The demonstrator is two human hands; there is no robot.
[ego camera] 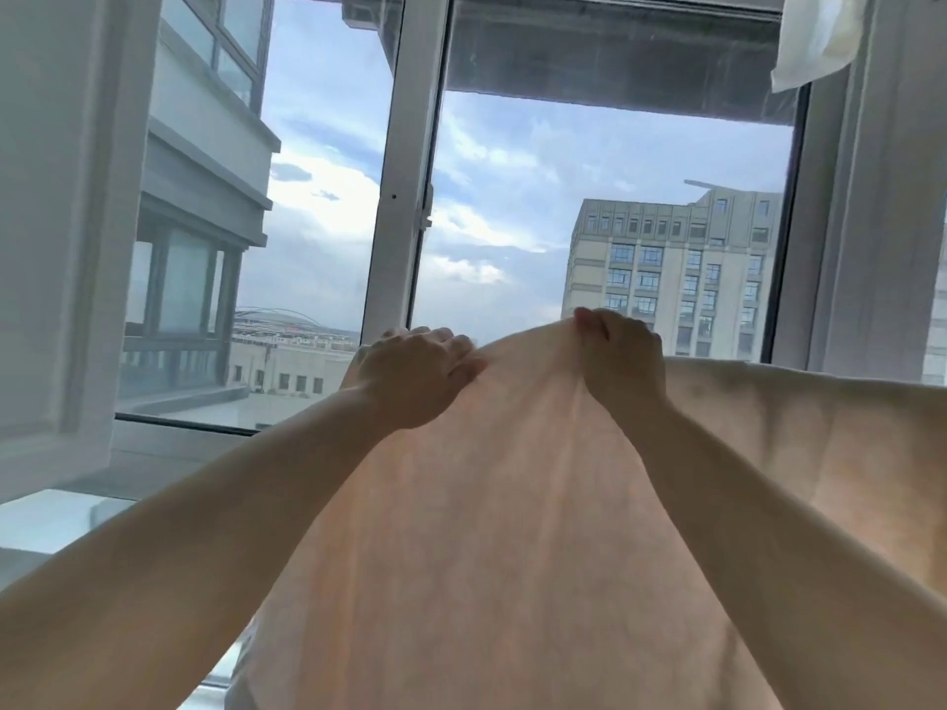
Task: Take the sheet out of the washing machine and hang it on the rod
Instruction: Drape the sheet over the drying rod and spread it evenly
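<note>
A pale peach sheet (pixel 512 504) fills the lower middle and right of the head view, held up in front of a window. My left hand (pixel 417 374) grips its upper edge with curled fingers. My right hand (pixel 622 356) pinches the same edge a little to the right and slightly higher. The cloth hangs down between my arms and stretches off to the right. No rod or washing machine is in view.
A large window with white frames (pixel 397 197) stands straight ahead, with buildings and cloudy sky outside. A white cloth (pixel 815 38) hangs at the top right corner. A white sill (pixel 51 520) runs along the lower left.
</note>
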